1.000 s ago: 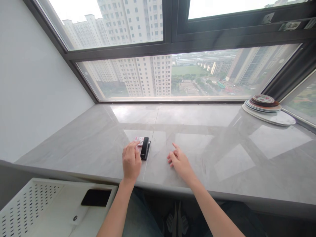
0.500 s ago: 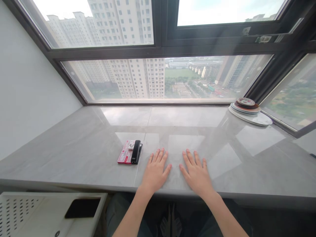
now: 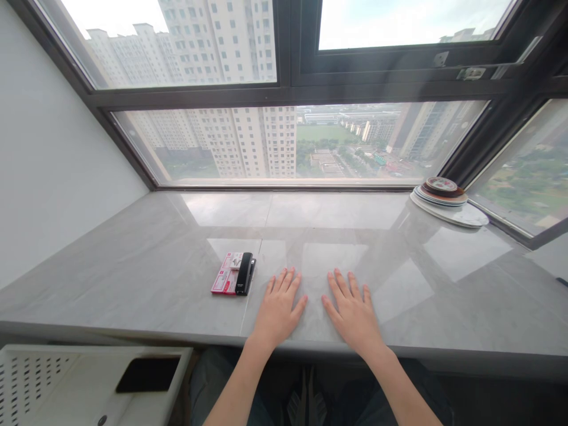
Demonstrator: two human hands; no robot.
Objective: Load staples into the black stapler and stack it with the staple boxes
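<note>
The black, bar-shaped stapler [image 3: 244,274] lies along the right side of a flat red-and-white printed packet [image 3: 224,280], left of both hands; whether it rests on the packet's edge or just against it, I can't tell from here. A small white printed box [image 3: 236,260] sits at the packet's far end, beside the stapler. The stapler has a smooth, faintly shiny back; the packet looks like thin, glossy card, squared at the corners.

Just beside them, the bare left hand [image 3: 279,307] rests palm down, and the bare right hand [image 3: 354,307] mirrors it. Each grip is spread flat, pinching nothing, with the two thumbs apart. I'd call it a pause between actions; any handling of the stapler would call for the left hand to lift and reach left.

Beneath everything runs a grey, marbled, polished counter [image 3: 146,266], mirroring window light. In its far right corner sits a stack of round, plate-like discs [image 3: 444,195] on a pale, rounded slab [image 3: 473,215].
</note>
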